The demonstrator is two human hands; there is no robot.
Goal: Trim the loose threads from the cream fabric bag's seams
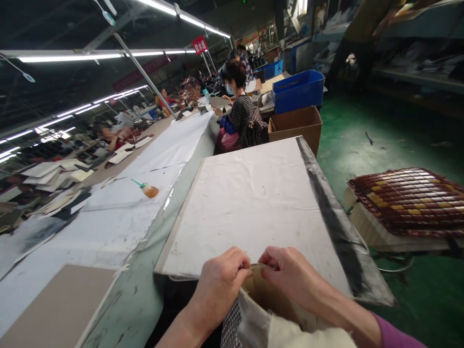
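At the near edge of the white-covered board (250,198), my left hand (222,278) and my right hand (294,276) are close together. Both are closed, thumbs and fingers pinching the far rim of a brown, open-topped piece (266,290) that looks like a bag part. Its inside is plain brown, with a frayed pale edge on the left. A cream cloth (308,333) and some checked cloth (230,321) lie against it at the bottom of the view. The lower part of the piece is out of view.
Left runs a long white-topped table (119,232) with a glue bottle (148,189) and a grey-brown sheet (58,304). Ahead sits a person (241,113) near a cardboard box (297,126) and a blue bin (299,92). On the right is a stool with a beaded cushion (409,200).
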